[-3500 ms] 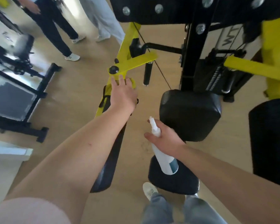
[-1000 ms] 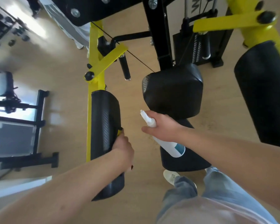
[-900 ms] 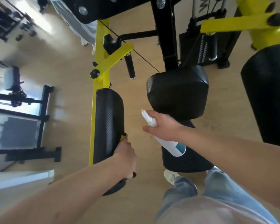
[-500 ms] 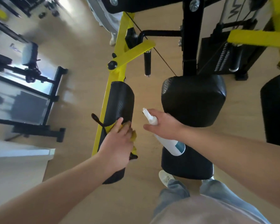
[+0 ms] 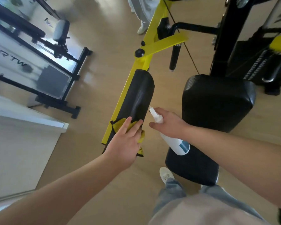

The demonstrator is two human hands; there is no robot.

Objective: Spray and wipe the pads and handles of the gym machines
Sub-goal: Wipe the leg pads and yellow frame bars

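Note:
A long black arm pad [image 5: 137,96] runs along a yellow machine arm [image 5: 118,109]. My left hand [image 5: 126,143] lies flat on the pad's near end, fingers straight, pressing a yellow cloth [image 5: 118,125] against it. My right hand [image 5: 169,125] grips a white spray bottle [image 5: 175,143] with a blue band, its nozzle pointing toward the pad. A black back pad [image 5: 217,101] and a black seat pad [image 5: 193,166] sit to the right. A black handle [image 5: 174,57] hangs from the yellow lever above.
The machine's black upright frame [image 5: 224,38] and weight stack [image 5: 263,65] stand at the upper right. Another black machine frame [image 5: 55,75] is on the left, with a white ledge [image 5: 31,117] near it. A person's legs [image 5: 141,13] stand at the top. Wooden floor lies between.
Over the last second my left hand came up from the pad's underside onto its top face with the cloth and now presses it flat. My right hand has held the bottle steady.

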